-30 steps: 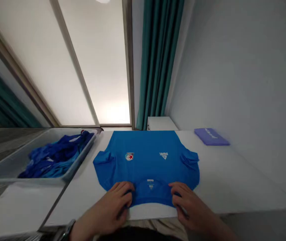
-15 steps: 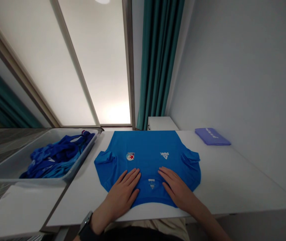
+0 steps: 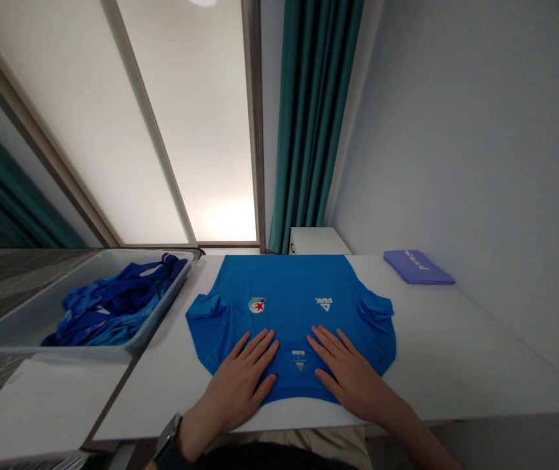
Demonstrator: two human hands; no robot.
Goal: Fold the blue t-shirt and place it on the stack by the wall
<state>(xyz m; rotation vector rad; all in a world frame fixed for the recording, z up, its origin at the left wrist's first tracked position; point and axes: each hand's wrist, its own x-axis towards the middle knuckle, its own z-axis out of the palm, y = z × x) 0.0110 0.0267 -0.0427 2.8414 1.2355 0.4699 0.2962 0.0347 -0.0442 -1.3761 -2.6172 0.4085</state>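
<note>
The blue shirt (image 3: 289, 281) lay spread on the white table (image 3: 465, 359), its body reaching the far edge; whether any of it hung over there could not be told. Its curved neckline stopped just short of the near edge, leaving a narrow white strip in front of the person. Both hands rested palm down on the cloth, fingers flat and fanned apart, pinching nothing: the left hand (image 3: 245, 375) below the round crest (image 3: 256, 305), the right hand (image 3: 345, 372) below the white logo (image 3: 324, 304), with a gap of blue cloth and the neck label (image 3: 299, 359) between them.

To the left, a strip of tabletop separated the sleeve from the translucent tub (image 3: 0, 336), which held a heap of blue clothes (image 3: 113, 303) and stood by the dark seam at the table's left side. To the right, a broader white stretch ran from the other sleeve towards the wall (image 3: 480, 163), giving the right arm more sideways room. A folded purple item (image 3: 417, 267) lay near the wall, apart from the shirt.
</note>
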